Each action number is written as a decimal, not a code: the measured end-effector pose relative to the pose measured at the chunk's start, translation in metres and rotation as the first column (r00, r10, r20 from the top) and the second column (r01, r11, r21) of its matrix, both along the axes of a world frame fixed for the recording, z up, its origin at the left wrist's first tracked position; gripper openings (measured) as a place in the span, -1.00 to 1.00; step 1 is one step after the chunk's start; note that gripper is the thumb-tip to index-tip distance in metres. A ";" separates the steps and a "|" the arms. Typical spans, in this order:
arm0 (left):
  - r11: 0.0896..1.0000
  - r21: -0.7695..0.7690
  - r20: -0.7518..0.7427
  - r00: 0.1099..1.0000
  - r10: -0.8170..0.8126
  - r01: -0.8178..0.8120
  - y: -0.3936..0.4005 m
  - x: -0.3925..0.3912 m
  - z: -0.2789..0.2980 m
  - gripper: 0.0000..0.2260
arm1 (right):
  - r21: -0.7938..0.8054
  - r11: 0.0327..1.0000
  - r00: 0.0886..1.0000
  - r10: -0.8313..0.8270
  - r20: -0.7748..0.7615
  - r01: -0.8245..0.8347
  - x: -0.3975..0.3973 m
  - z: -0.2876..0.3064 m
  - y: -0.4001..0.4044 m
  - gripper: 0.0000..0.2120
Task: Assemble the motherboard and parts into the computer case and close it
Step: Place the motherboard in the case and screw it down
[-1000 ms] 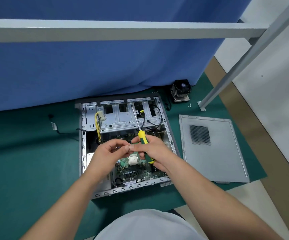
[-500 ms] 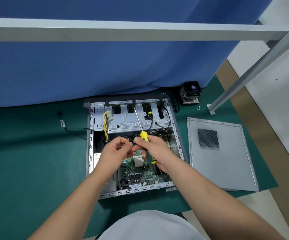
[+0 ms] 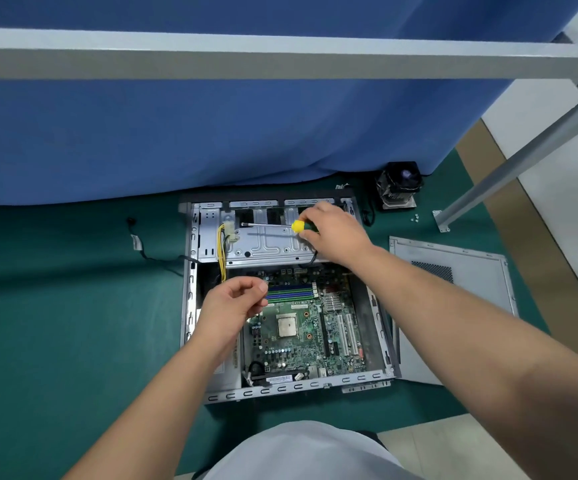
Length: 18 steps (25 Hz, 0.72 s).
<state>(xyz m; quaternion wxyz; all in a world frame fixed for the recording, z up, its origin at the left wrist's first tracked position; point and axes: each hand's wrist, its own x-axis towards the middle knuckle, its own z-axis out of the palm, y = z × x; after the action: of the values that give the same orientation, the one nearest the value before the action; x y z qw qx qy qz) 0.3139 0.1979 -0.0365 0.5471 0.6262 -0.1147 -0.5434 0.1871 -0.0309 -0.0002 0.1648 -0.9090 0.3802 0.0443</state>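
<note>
Motherboard point(image 3: 310, 327) lies seated in the open computer case point(image 3: 190, 306) on the green table point(image 3: 73, 323). Left hand point(image 3: 233, 303) hovers over the board's left edge, fingertips pinched together, probably on a screw; too small to tell. Right hand point(image 3: 336, 233) grips the screwdriver point(image 3: 280, 226) over the drive bay. Side panel point(image 3: 453, 306) lies apart at right. Judged step: screwing the board down. Next: place screw, bring tip over.

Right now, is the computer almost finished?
Not yet. The green motherboard already lies inside the open metal case. The right hand holds a yellow-handled screwdriver. The black cooler fan and grey side panel lie outside.
</note>
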 end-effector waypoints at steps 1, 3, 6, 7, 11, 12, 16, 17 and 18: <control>1.000 0.000 -0.020 1.000 0.015 -0.015 0.000 -0.001 0.000 -0.96 | -0.013 1.000 1.000 0.014 -0.009 -0.014 0.001 -0.003 -0.005 -0.71; 0.999 0.010 -0.055 0.997 0.053 -0.053 -0.001 -0.001 0.000 -0.94 | -0.022 0.999 0.999 0.028 -0.036 -0.029 0.000 -0.012 -0.009 -0.71; 0.995 0.029 -0.103 0.990 0.101 -0.098 -0.001 0.000 0.001 -0.88 | -0.017 1.000 1.000 0.009 -0.023 -0.010 -0.006 -0.020 -0.006 -0.69; 0.993 0.031 -0.122 0.986 0.117 -0.114 -0.002 0.000 0.002 -0.87 | -0.014 1.000 1.000 0.000 -0.006 0.000 -0.007 -0.022 -0.006 -0.69; 0.986 0.022 -0.208 0.964 0.166 -0.165 0.000 0.018 0.011 -0.83 | -0.012 1.000 1.000 -0.015 0.013 0.015 0.013 -0.018 0.000 -0.69; 0.985 0.017 -0.221 0.961 0.169 -0.170 0.000 0.019 0.012 -0.82 | -0.007 1.000 1.000 -0.018 0.019 0.018 0.015 -0.019 0.000 -0.68; 0.979 0.017 -0.286 0.938 0.197 -0.201 0.004 0.025 0.015 -0.79 | -0.022 1.000 1.000 -0.015 0.017 0.015 0.019 -0.018 0.008 -0.65; 0.978 0.016 -0.300 0.932 0.205 -0.210 0.005 0.026 0.016 -0.79 | -0.041 0.999 1.000 -0.019 0.021 0.020 0.020 -0.017 0.011 -0.63; 0.975 0.017 -0.316 0.924 0.214 -0.220 0.006 0.026 0.017 -0.80 | -0.061 0.998 0.999 -0.027 0.047 0.029 0.020 -0.015 0.017 -0.62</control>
<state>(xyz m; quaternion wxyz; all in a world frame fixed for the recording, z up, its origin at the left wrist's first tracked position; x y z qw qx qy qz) 0.3398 0.2036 -0.0198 0.6211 0.5347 0.0396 -0.5717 0.2070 -0.0143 -0.0148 0.1458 -0.9091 0.3902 0.0094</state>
